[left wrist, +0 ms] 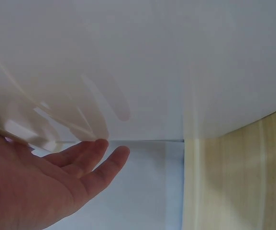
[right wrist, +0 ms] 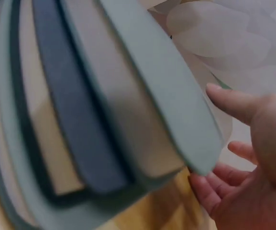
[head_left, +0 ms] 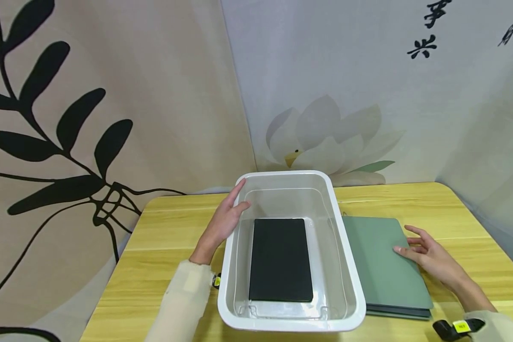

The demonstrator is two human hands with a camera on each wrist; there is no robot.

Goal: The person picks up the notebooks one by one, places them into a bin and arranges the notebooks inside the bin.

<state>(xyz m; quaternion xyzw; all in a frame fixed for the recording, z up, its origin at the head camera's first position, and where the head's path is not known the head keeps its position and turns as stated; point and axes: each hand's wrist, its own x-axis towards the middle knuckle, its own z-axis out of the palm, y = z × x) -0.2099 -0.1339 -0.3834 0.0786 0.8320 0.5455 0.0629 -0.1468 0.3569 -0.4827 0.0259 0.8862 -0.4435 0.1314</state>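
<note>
A white plastic bin (head_left: 349,285) stands on the table with a black flat notebook (head_left: 280,259) lying inside it. My left hand (head_left: 222,221) grips the bin's left rim near the far corner, the thumb over the edge and the other fingers along the outer wall, as the left wrist view shows. To the right of the bin is a stack of notebooks, a green notebook (head_left: 384,261) on top and a navy notebook (right wrist: 75,105) lower down. My right hand (head_left: 433,259) is at the stack's right edge, thumb tip right at the green cover, fingers spread beside it.
The pale wooden table (head_left: 166,266) carries the bin and the stack, which sit close together. Behind it hangs a printed cloth (head_left: 175,95) with dark leaves and a pale flower. The table's rounded far right corner lies beyond the stack.
</note>
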